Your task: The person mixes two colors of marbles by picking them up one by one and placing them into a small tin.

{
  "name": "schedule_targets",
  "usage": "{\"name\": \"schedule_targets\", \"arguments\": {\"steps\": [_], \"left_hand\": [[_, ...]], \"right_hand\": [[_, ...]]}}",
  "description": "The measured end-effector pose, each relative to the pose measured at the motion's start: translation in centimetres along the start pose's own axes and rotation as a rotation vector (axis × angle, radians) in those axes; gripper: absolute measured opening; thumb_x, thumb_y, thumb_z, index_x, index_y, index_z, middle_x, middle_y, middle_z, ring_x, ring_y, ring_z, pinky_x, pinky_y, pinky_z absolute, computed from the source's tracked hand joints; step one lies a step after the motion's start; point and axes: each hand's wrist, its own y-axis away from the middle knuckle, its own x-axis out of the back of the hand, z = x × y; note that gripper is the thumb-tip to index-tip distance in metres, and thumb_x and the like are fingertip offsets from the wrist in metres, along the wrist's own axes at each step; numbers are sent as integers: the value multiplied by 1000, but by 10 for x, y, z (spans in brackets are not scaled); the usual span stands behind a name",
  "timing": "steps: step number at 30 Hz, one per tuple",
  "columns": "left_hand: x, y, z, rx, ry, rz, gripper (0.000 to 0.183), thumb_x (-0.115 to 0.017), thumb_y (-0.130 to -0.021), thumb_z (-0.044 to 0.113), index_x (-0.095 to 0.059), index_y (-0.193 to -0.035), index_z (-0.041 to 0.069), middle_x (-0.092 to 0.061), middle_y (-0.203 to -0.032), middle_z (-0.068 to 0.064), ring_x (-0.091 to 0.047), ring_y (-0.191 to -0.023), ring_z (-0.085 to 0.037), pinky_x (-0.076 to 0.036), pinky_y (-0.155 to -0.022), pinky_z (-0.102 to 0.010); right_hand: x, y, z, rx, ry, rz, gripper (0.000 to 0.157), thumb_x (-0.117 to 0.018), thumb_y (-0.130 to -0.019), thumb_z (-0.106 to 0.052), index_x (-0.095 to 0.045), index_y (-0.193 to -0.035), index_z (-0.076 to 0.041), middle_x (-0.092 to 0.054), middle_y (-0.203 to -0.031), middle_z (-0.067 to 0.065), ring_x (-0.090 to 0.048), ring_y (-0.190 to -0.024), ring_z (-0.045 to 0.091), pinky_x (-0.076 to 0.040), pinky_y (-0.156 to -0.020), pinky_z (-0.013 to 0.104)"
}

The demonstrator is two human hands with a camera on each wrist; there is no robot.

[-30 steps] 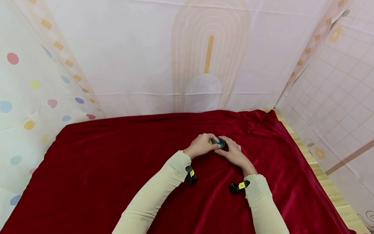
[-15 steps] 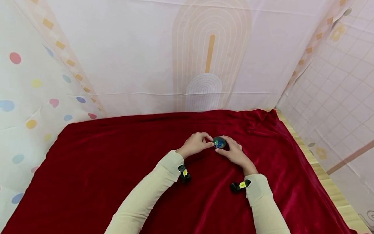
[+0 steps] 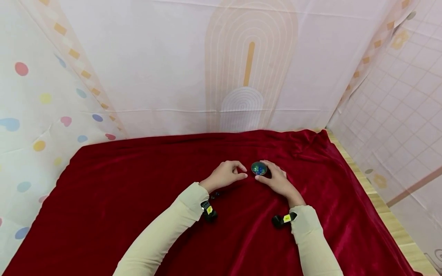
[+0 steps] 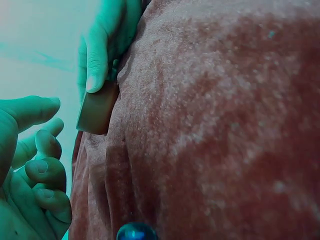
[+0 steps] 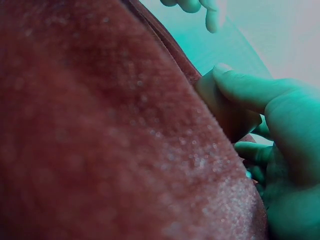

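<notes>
A small round bowl [image 3: 259, 168] with glittering blue and green pieces inside stands on the red cloth [image 3: 145, 199]. My right hand [image 3: 277, 182] holds it, thumb at the near side and fingers round the far right side; in the right wrist view the thumb [image 5: 245, 87] lies along the bowl's brown wall [image 5: 220, 107]. Left of the bowl, apart from it, my left hand [image 3: 224, 174] has nothing between thumb and forefinger. Its other fingers curl loosely in the left wrist view. Dark blue beads [image 3: 215, 195] lie on the cloth beside the left wrist.
The red cloth is wrinkled at its back right corner, and a wooden table edge [image 3: 376, 195] shows along the right. A patterned backdrop [image 3: 165, 76] hangs behind and on both sides. Each wrist wears a black camera [image 3: 208, 212].
My left hand has drawn back from the bowl, leftward and slightly nearer, uncovering the blue pieces and the beads on the cloth. My right hand keeps its hold on the bowl.
</notes>
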Motion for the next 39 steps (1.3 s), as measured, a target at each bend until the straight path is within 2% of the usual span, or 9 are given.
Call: {"name": "schedule_targets", "arguments": {"steps": [15,26,32,39], "left_hand": [[11,32,-21,20,20,-28,17,-69,-89,25,-70,-103,15,-54,-63,-1,-50,-54,-14,-44,-53,-26],[18,59,-36,5,26,-43,17,-69,-89,21,-69,-104,12,-53,-61,0,-50,-53,-12,-44,-54,-25],[19,70,-42,-16,12,-29,17,-69,-89,22,-70,-103,13,-53,-63,1,-48,-57,-10,-42,-57,-23],[21,84,-52,5,-5,-26,17,-70,-89,24,-70,-103,15,-53,-64,2,-46,-56,-9,-40,-56,-22]], "right_hand": [[1,2,1,-15,-4,-9,65,-65,-91,-30,-37,-146,-8,-33,-154,16,-26,-142,37,-10,-111,59],[0,1,1,12,0,1,63,-66,-91,-27,-39,-144,-7,-35,-152,18,-27,-141,38,-12,-109,58],[0,0,1,11,5,3,64,-67,-90,-26,-39,-145,-7,-35,-152,18,-28,-141,38,-12,-108,59],[0,1,0,7,10,1,64,-67,-90,-27,-40,-145,-7,-35,-152,18,-28,-141,38,-12,-108,59]]}}
